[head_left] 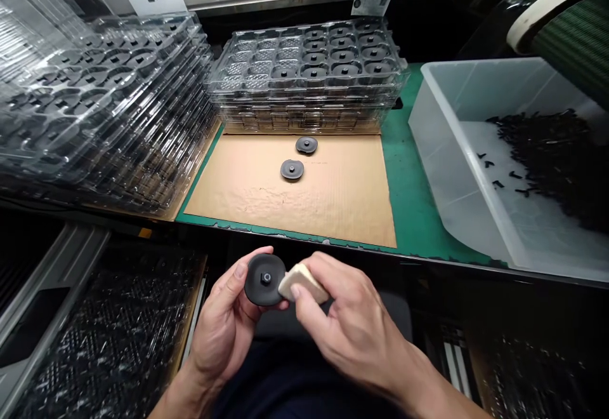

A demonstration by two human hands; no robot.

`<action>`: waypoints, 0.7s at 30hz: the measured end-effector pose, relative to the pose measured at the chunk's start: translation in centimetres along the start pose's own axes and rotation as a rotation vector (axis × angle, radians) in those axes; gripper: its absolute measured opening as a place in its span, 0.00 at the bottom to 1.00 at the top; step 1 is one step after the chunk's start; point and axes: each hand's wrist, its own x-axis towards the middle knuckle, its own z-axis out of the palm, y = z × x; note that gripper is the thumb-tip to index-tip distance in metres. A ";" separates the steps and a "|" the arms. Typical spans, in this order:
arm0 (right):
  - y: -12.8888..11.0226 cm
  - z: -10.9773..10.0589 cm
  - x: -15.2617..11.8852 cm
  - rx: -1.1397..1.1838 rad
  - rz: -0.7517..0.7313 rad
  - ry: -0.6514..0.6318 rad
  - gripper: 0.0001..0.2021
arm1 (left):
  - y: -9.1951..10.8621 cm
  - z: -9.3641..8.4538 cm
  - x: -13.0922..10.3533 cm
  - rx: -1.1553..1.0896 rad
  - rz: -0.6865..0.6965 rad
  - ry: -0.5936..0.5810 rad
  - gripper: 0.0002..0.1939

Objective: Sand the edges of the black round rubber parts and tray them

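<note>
Matt and smooth on the round black plastic-looking disc (258, 291) in hand; dull on the cream angular felt-like pad (301, 282). Glossy and see-through on the clear plastic compartment trays (252, 98). Matt, lightly wrinkled on the flat brown cardboard sheet (238, 197). Smooth, translucent on the whitish rectangular plastic bin (451, 171).

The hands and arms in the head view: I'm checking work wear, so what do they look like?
The left hand and right hand are bare, with no gloves, rings or watch visible. The forearms show no sleeves within the frame, and no cables or markings. Dark blue clothing shows between them.
</note>
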 end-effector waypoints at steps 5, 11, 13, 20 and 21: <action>-0.2 -0.3 0.3 -0.077 -0.101 0.023 0.11 | -0.1 -0.3 0.2 0.065 -0.114 -0.163 0.19; 0.4 0.5 -0.3 0.065 0.031 0.014 0.12 | -0.1 -0.1 0.2 0.049 0.013 -0.015 0.18; 0.6 0.7 -0.4 0.074 0.048 0.010 0.12 | -0.2 -0.2 0.2 0.064 0.002 -0.019 0.19; 0.5 0.9 0.0 0.022 -0.042 0.095 0.11 | -0.6 0.0 0.2 0.087 0.007 -0.080 0.19; 0.6 1.1 -0.2 0.066 0.011 0.089 0.12 | -0.6 0.1 0.2 0.080 0.054 -0.032 0.19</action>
